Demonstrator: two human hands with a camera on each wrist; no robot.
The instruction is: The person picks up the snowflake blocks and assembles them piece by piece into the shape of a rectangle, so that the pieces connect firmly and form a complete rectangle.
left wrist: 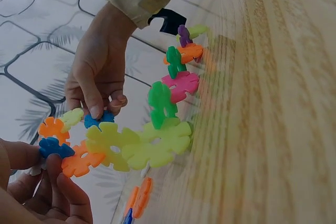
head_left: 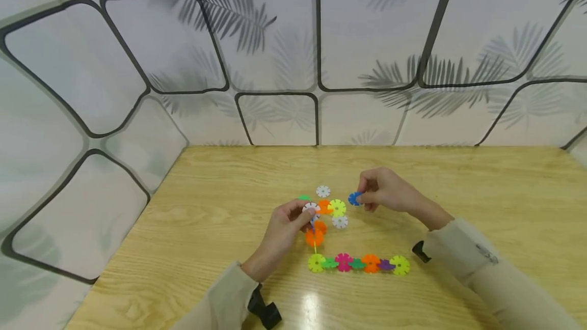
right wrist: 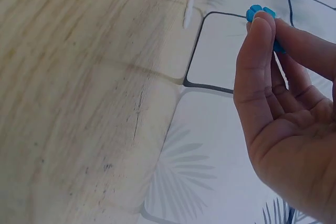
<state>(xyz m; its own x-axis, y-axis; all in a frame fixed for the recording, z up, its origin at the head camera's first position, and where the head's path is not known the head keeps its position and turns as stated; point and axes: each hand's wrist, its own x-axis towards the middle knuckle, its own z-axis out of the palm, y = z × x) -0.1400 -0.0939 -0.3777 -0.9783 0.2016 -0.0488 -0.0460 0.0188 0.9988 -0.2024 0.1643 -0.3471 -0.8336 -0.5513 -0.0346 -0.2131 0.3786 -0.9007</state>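
My left hand (head_left: pixel 285 225) pinches a white notched plastic disc (head_left: pixel 310 209) of a linked chain of flower-shaped discs, next to a blue disc (left wrist: pixel 55 147) and an orange disc (left wrist: pixel 82 160). From there the chain turns at a yellow disc (head_left: pixel 316 263) and runs right through green, magenta (head_left: pixel 343 262), orange and purple to another yellow disc (head_left: pixel 400 265). An orange and a yellow-green disc (head_left: pixel 337 208) stick out beside the left fingertips. Between thumb and fingers, my right hand (head_left: pixel 387 192) holds a separate blue disc (head_left: pixel 354 198), mostly covered by the fingers in the right wrist view.
Loose discs lie on the wooden table (head_left: pixel 192 258) around the left hand: a white one (head_left: pixel 323 191) behind, another white one (head_left: pixel 340 222) to the right, and a green one (head_left: pixel 304 197). A patterned cloth wall (head_left: pixel 275 39) rises at the table's far edge.
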